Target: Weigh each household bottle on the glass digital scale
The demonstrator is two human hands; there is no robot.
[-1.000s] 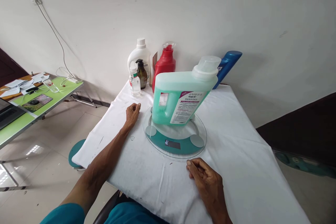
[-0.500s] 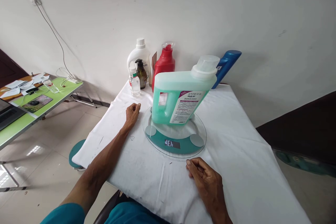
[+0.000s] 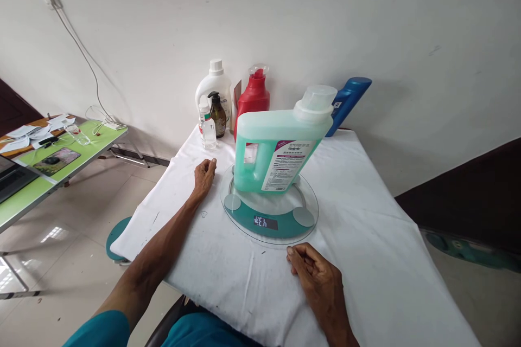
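Hands both idle on the bench [image 3: 366, 238], white cloth over it. Right hand [image 3: 315, 276] nearest the camera, palm down on the cloth just short of the front rim of the glass scale [image 3: 269, 211]. Fingers [image 3: 299, 257] curled in loosely, holding nothing, tips near the scale rim but apart from it as far as I can tell.

Left hand [image 3: 204, 172] further out, resting on the cloth at the scale's left edge. Fingers folded into a loose fist, empty; knuckles just beside the glass, contact not clear.

Scale: round clear glass plate, teal base, small digital display [image 3: 266, 222] lit at the front, digits not readable from here.

Detergent jug [image 3: 277, 152] stands on the middle of the scale, upright, translucent with green liquid, handle on the left, label facing the camera, clear cap [image 3: 317, 98] at top right. Neither hand touches it.

Behind it against the wall: small clear bottle [image 3: 208, 126], dark pump bottle [image 3: 218, 114], white bottle [image 3: 214, 87], red bottle [image 3: 252, 98], and a blue bottle [image 3: 348, 100] tilted toward the wall.

Far left: green folding table [image 3: 69, 165] with papers, cable running up the wall.
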